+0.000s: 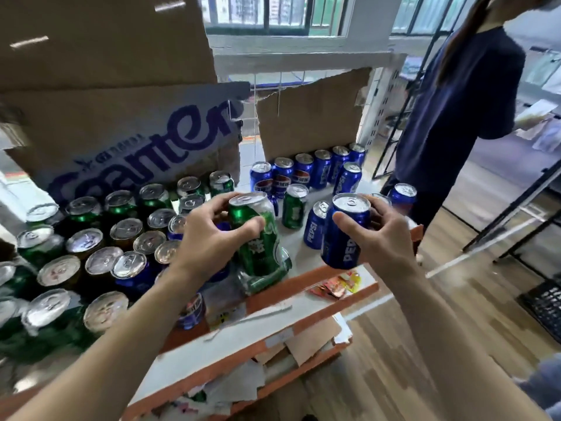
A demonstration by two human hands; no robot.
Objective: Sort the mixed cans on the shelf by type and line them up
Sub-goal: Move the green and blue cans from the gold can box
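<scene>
My left hand grips a green can, held tilted above the shelf. My right hand grips a blue Pepsi can, lifted over the shelf's front edge. A row of blue Pepsi cans lines the back right of the shelf. Another blue can and a green can stand alone between my hands and that row. A mixed crowd of green, blue and brown-topped cans fills the left side. One green can lies on its side under my left hand.
A large cardboard box with purple lettering stands behind the cans at left, a torn cardboard sheet behind the blue row. A person in a dark blue shirt stands at the right. Lower shelves hold paper scraps and snack packets.
</scene>
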